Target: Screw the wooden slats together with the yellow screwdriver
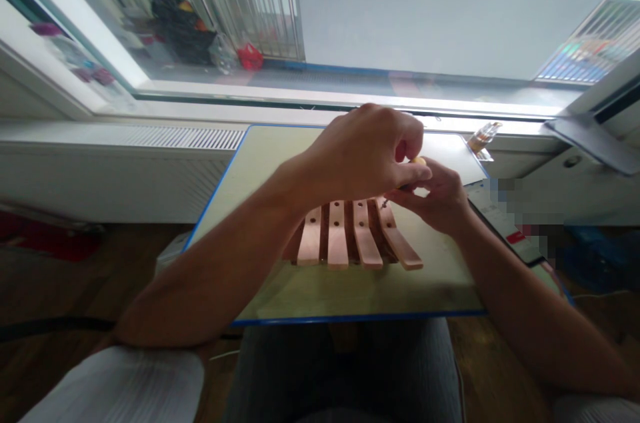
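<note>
My left hand (370, 150) reaches across and is closed in a pinch around a small tool with a rounded yellow end (419, 160), seemingly a screwdriver. Against the tool's lower part, my right hand (437, 193) is closed too, its fingertips meeting the left ones. Most of the tool is hidden by fingers. A thin metal tip (384, 204) shows below, at a hole in the rightmost pinkish wooden strip (404, 250). Several such strips, like this middle one (338, 246), lie side by side with round holes at their far ends. Darker brown material (325, 236) shows between them.
The strips lie on a pale table (295, 296) with a blue edge. A clear container with amber contents (484, 136) stands at the back right. A flat dark-edged item (520, 230) lies at the right. A radiator (115, 176) and a window sill (200, 106) lie beyond.
</note>
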`<state>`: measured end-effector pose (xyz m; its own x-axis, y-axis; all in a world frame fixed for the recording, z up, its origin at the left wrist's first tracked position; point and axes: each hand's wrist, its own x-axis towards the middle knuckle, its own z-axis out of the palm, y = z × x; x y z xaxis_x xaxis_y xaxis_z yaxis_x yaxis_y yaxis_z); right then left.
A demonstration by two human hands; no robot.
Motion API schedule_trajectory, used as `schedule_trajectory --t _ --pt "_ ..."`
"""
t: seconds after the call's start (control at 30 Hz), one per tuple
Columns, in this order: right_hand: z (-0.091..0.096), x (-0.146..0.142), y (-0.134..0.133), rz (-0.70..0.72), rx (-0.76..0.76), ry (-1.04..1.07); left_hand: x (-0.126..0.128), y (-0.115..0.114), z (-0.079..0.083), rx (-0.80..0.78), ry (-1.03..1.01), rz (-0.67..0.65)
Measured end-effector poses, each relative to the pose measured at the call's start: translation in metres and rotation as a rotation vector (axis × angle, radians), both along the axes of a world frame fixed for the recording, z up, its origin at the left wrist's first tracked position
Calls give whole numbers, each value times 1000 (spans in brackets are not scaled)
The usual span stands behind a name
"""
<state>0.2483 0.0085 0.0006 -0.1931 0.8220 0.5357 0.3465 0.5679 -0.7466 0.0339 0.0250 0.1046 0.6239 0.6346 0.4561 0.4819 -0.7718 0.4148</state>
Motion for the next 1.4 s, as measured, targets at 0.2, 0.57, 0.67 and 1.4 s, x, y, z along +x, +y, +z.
schedule_trajectory --t 0.2,0.57,0.67,1.4 --pt "4 3 -3 70 -37 -36 -4 -1 2 -13 6 -62" --pt "2 3 -3 147 -125 68 -6 1 3 -33 27 -142" --pt "3 -1 -2 90 -73 65 -3 1 1 -33 18 -109" --pt "-7 33 21 328 -497 -440 -3 3 -3 -41 -5 -108"
